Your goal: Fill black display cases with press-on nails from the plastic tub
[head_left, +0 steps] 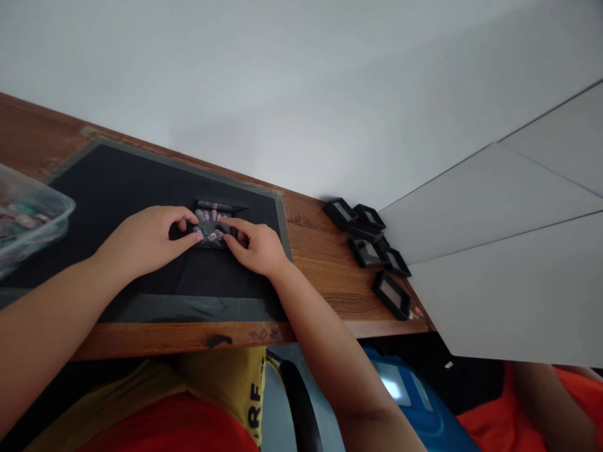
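Observation:
A small shallow black box (215, 243) lies on the black mat (155, 179). Inside it are several small, shiny pinkish and clear pieces (207, 216) that look like false nails or polished stones; I cannot tell which. My left hand (146, 238) reaches the box's left side, its thumb and index finger apart, with the fingertips at the pieces there. From the right, my right hand (257, 247) has its index finger and thumb spread over the pieces, touching or nearly touching them. Its other fingers are curled and partly hidden.
A clear plastic tub (59, 204) of similar pieces stands at the left. Several black boxes with windows (370, 251) lie on the wooden table (315, 251) at the right. White panels (513, 263) border that side. A person in orange (494, 408) sits at the lower right, near a blue object (419, 395).

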Tool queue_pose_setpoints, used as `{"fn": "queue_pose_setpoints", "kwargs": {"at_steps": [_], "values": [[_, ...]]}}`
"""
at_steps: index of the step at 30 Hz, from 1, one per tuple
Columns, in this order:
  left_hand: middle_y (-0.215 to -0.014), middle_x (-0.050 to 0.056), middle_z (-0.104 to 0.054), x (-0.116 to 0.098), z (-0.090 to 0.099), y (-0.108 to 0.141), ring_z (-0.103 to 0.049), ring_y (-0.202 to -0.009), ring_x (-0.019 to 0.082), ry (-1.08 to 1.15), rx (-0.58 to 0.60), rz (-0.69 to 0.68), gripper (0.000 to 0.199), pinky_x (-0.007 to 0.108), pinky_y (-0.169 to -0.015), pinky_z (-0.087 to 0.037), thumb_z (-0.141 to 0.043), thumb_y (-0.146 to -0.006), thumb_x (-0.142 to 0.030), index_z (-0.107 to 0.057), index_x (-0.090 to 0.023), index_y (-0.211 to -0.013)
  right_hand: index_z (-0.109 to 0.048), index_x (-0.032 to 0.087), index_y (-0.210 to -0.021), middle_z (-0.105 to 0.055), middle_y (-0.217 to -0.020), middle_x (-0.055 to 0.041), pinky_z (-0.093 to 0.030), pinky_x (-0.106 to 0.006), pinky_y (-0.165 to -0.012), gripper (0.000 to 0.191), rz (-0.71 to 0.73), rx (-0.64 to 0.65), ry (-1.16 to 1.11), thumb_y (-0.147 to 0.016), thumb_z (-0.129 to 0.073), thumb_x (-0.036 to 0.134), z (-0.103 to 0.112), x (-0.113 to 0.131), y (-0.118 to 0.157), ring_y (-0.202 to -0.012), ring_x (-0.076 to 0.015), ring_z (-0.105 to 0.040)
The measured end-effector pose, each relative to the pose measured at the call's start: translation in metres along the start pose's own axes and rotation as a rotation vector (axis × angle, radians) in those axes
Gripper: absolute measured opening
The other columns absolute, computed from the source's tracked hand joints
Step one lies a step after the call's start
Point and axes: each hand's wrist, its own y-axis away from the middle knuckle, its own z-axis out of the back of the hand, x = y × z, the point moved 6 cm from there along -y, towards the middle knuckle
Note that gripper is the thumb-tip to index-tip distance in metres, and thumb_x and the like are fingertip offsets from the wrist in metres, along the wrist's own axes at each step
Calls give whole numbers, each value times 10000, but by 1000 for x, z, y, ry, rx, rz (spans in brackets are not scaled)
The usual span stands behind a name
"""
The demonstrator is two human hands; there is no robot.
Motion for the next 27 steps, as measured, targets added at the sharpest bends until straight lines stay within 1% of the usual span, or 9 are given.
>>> {"fn": "queue_pose_setpoints", "kwargs": {"at_steps": [2,3,8,13,17,19,21,23,27], "values": [[-1035,77,-750,0,-1,0,-663,-857,288,-4,0,-10,400,394,-698,-432,-589,-859,-599,-735,-293,-1072,-675,311,-1466,-734,-766,36,-336,-256,-652,467,32,14,8,-1003,-616,300,-1,0,0,-612,-111,-520],[-1033,76,-748,0,-1,0,-658,-852,284,-5,-1,-13,401,391,-697,-429,-589,-860,-598,-734,-290,-1072,-669,322,-1472,-741,-779,36,-334,-256,-652,470,48,24,11,-1008,-603,291,-1,1,0,-612,-110,-518],[-1032,70,-742,2,-2,0,-651,-849,277,-17,8,2,414,381,-693,-419,-583,-861,-604,-729,-295,-1095,-759,321,-1355,-808,-910,9,-351,-266,-664,374,83,58,15,-1027,-580,303,-2,0,-2,-670,-120,-583],[-1055,73,-737,0,-1,0,-656,-858,287,-32,31,11,441,387,-691,-417,-567,-864,-631,-721,-302,-1114,-781,320,-1317,-838,-1008,-2,-378,-280,-674,343,66,35,36,-1048,-571,356,-2,4,-3,-728,-145,-653],[-1044,70,-737,0,0,0,-662,-827,290,-28,37,22,449,393,-678,-419,-566,-852,-639,-727,-305,-1105,-781,324,-1314,-843,-1017,-8,-405,-284,-684,343,-9,-76,31,-1050,-565,356,3,-1,-5,-736,-155,-671],[-1040,69,-739,0,0,0,-663,-820,289,-26,29,20,450,394,-680,-421,-573,-847,-642,-732,-305,-1099,-791,307,-1295,-839,-998,-9,-418,-275,-680,336,-26,-132,-32,-1040,-573,334,7,-7,-5,-711,-145,-657],[-1039,69,-740,0,1,0,-664,-825,288,-24,24,17,453,393,-690,-424,-575,-848,-644,-735,-303,-1100,-807,282,-1260,-831,-944,-10,-419,-266,-665,322,-28,-160,-111,-1029,-584,310,9,-16,-4,-681,-134,-637],[-1042,68,-740,0,1,1,-664,-836,285,-27,26,15,449,391,-699,-428,-571,-851,-639,-736,-302,-1099,-825,261,-1217,-824,-901,-12,-413,-261,-655,302,-10,-150,-171,-1013,-605,289,8,-23,-4,-671,-130,-628],[-1043,61,-741,0,1,2,-667,-835,275,-31,33,36,443,382,-687,-428,-567,-850,-634,-734,-310,-1102,-853,255,-1134,-830,-942,-14,-394,-262,-648,264,28,-88,-165,-978,-641,241,4,-25,-3,-651,-118,-603]]}}
